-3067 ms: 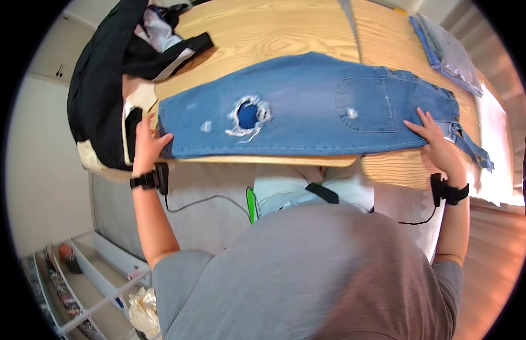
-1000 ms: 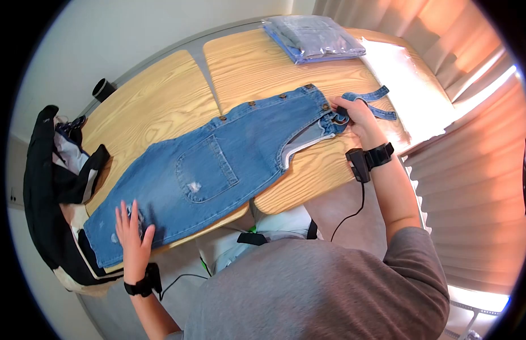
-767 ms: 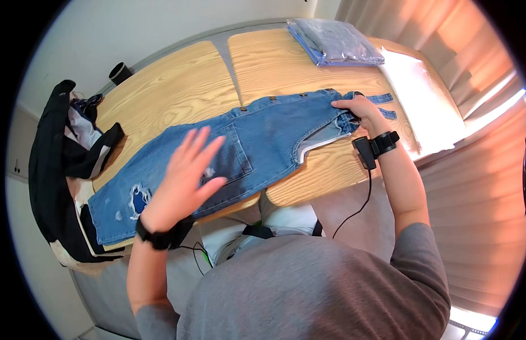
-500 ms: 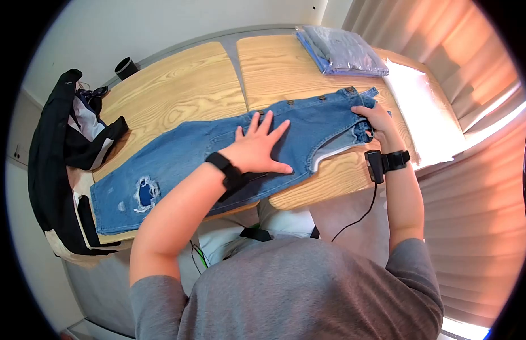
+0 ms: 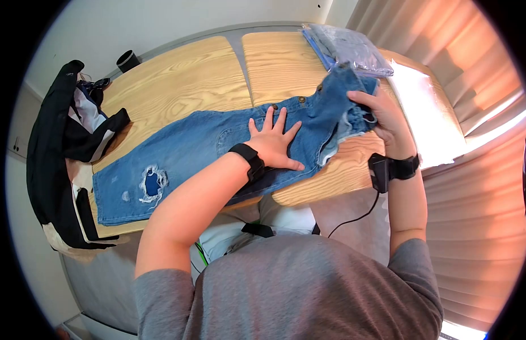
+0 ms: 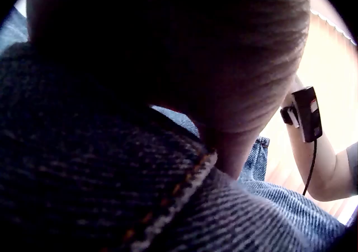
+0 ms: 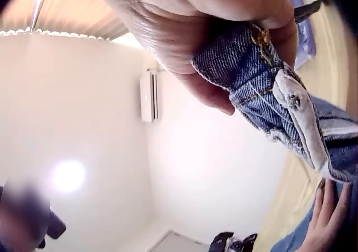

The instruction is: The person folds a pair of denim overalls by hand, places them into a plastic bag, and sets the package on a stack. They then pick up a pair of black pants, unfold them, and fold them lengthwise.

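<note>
Right hand first: its fingers are clamped on the upper end of the blue denim overalls, and that end is up off the table, bunched into folds. The right wrist view shows thick denim layers and a pale inner edge hanging from the grip.

Over to the left hand, palm down, fingers spread wide apart, pressing on the denim just beside the raised part. Two round metal buttons sit along the far side, one right by its fingertips.

From there the rest of the overalls lies flat along the near edge of the table, legs toward the left edge, and there's the ragged hole with white frayed threads, dark blue showing through it.

Farther out, a clear plastic packet of folded grey and blue cloth lies by the far right corner, close behind the lifted denim; whether they touch, I cannot tell. A bright white sheet covers the right end. Across at the left edge, a black jacket with pale parts is heaped and hanging over, and a black cylindrical container stands near the far left corner.
</note>
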